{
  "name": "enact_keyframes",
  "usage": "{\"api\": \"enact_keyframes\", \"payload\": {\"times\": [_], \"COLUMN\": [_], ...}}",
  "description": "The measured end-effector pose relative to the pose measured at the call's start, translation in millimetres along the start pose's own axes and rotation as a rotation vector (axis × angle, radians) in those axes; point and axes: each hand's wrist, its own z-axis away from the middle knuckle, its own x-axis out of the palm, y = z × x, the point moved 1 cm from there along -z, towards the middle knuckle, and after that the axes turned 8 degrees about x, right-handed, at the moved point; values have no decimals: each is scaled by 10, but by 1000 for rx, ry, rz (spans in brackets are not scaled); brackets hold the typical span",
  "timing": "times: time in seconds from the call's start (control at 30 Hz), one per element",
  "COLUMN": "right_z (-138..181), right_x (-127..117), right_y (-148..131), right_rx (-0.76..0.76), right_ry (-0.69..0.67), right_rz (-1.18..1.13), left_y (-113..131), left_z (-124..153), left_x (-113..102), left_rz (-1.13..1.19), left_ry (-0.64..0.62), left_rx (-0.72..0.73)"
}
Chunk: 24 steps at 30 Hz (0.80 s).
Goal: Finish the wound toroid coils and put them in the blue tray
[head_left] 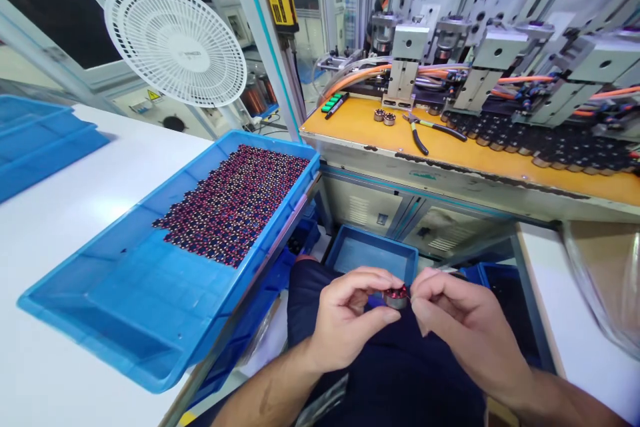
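Above my lap, my left hand (357,317) grips a small round motor stator (397,297) between thumb and fingers. Its rim is silvery and red windings show on top. Close against the stator's right side is my right hand (450,313), with thumb and index finger pinched together. What lies in that pinch, perhaps a thin wire end, is too small to make out. On my left, a blue tray (125,307) holds many similar red-and-black wound stators (235,203), packed in rows towards its far end.
An orange-topped bench (350,127) ahead carries cutting pliers (425,130), two loose stators (385,117), green-capped markers (333,105) and rows of dark parts (545,140). Machine fixtures (410,47) stand behind. A white fan (175,43) is at left, a blue bin (373,253) below the bench.
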Motion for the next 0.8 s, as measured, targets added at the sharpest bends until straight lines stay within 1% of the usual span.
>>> {"api": "enact_keyframes", "payload": {"times": [0.07, 0.13, 0.27, 0.37, 0.43, 0.5, 0.53, 0.57, 0.6, 0.63, 0.67, 0.7, 0.73, 0.77, 0.8], "right_z": [9, 16, 8, -8, -14, -21, -28, -38, -51, -65, -79, -93, -106, -119, -130], "right_x": [17, 33, 61, 95, 124, 139, 136, 124, 102, 73, 42, 10, -21, -50, -76], "right_y": [63, 130, 255, 330, 364, 376, 370, 353, 327, 294, 258, 225, 199, 183, 177], "right_rx": [138, 232, 351, 331, 257, 157, 88, -7, -127, -263, -407, -543, -654, -736, -799], "right_ry": [-99, -169, -226, -284, -325, -294, -244, -173, -77, 36, 155, 274, 373, 439, 473], "right_rz": [-176, -323, -471, -555, -608, -614, -560, -456, -300, -96, 136, 357, 542, 680, 771], "left_y": [-3, -8, -11, -3, -13, -56, -92, -135, -178, -214, -234, -231, -204, -158, -98], "left_z": [-11, -23, -48, -57, -61, -70, -78, -86, -92, -92, -85, -70, -49, -23, 4], "left_x": [-23, -33, -26, -20, -18, -23, -30, -42, -57, -75, -91, -103, -105, -95, -73], "left_rz": [-55, -42, 34, 29, 26, 81, 129, 175, 198, 178, 107, -9, -144, -280, -394], "left_ry": [-1, -6, -16, -27, -53, -55, -21, 46, 143, 256, 361, 431, 445, 396, 299], "left_rx": [21, 12, -25, -5, 19, -5, -52, -124, -209, -291, -347, -360, -328, -256, -156]}}
